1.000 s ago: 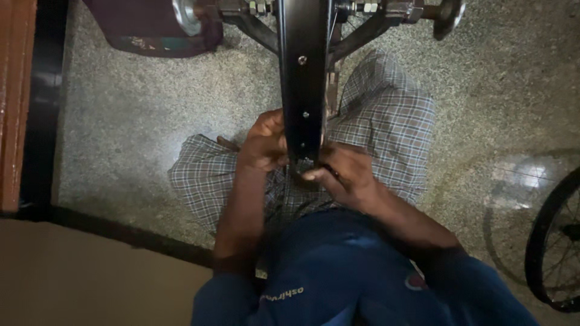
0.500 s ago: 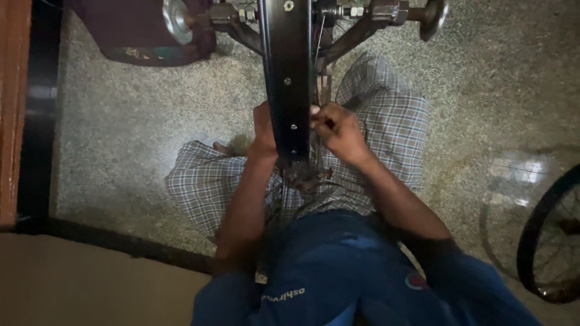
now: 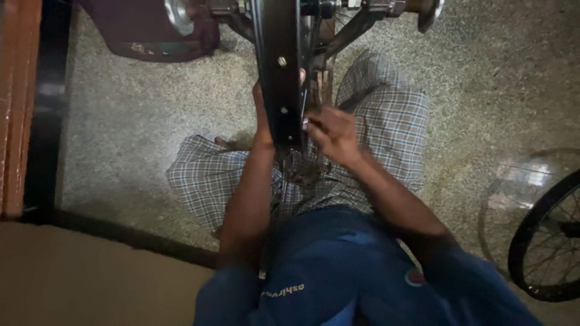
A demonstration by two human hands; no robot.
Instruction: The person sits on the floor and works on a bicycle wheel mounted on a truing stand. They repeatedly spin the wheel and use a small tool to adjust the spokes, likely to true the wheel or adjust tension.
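Note:
A black bicycle wheel rim stands edge-on in front of me, running from the top of the view down to my lap. My left hand is up behind the rim's left side and mostly hidden by it; it seems to hold the rim. My right hand is on the rim's right side, fingers pinched at the spokes near a small silver part. What the fingers grip is too small to tell. I sit in a checked cloth and a blue shirt.
A metal stand with an axle and round knobs holds the wheel at the top. A dark maroon object lies on the speckled stone floor at upper left. Another bicycle wheel stands at the right edge. A wooden frame runs down the left.
Both hands have moved up along the rim, away from my lap. The right hand has shifted to the rim's right side at the spokes.

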